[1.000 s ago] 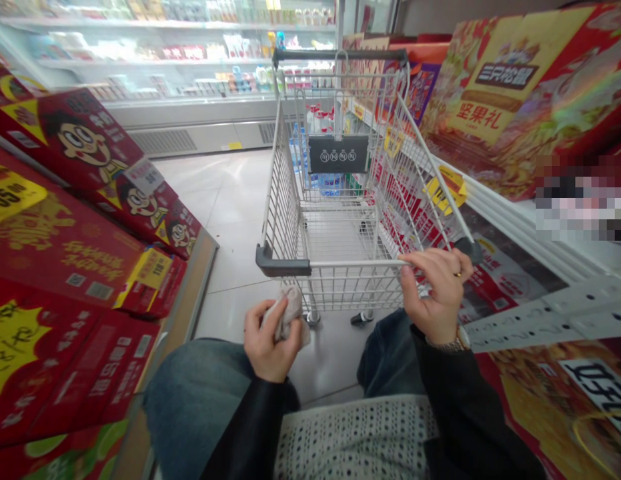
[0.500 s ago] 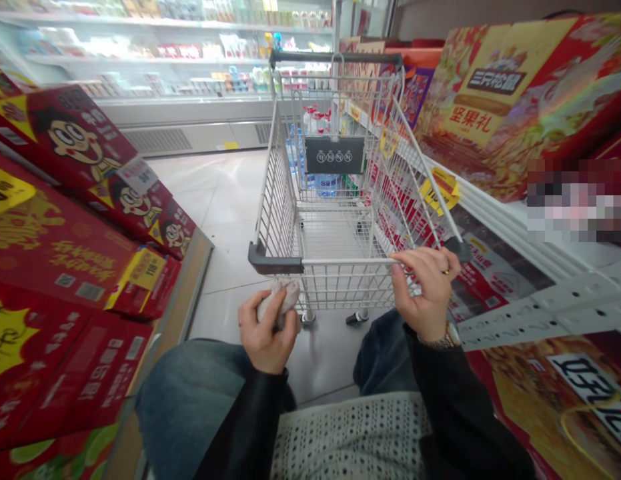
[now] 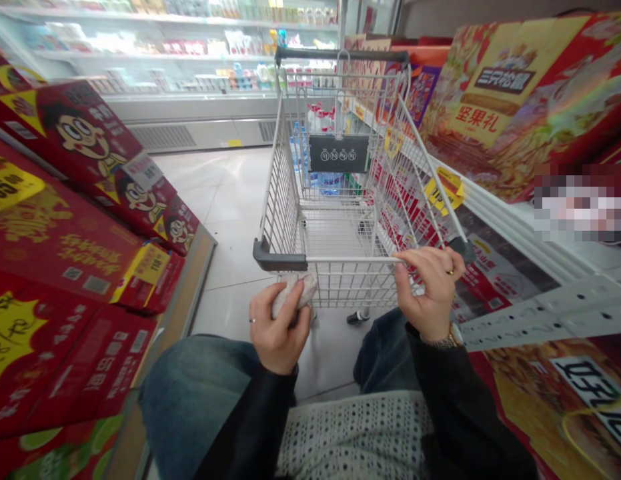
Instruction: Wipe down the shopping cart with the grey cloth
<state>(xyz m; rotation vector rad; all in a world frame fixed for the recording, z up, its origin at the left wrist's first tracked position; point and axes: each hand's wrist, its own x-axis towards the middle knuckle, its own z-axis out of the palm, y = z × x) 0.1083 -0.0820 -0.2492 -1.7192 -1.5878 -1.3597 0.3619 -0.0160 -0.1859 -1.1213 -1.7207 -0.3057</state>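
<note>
A wire shopping cart (image 3: pixel 340 267) with dark corner guards stands right in front of my knees. My left hand (image 3: pixel 280 330) is closed around a crumpled greyish-white cloth (image 3: pixel 295 297), which is up against the cart's near wire panel, just under the left corner guard (image 3: pixel 280 259). Over the near top rail, beside the right corner guard, my right hand (image 3: pixel 430 287) has its fingers hooked. It wears a ring and there is a watch at the wrist. A dark sign plate (image 3: pixel 339 154) hangs at the cart's far end.
Red gift boxes (image 3: pixel 65 233) are stacked on a low platform at the left. To the right, a white shelf (image 3: pixel 520 247) carries nut gift boxes (image 3: pixel 510 100) close to the cart. Water bottles (image 3: pixel 323 120) stand beyond the cart, before a refrigerated display (image 3: pixel 190 67).
My left hand has moved slightly right and up with the cloth, bringing it against the cart's near panel. My right hand keeps its hold on the rail.
</note>
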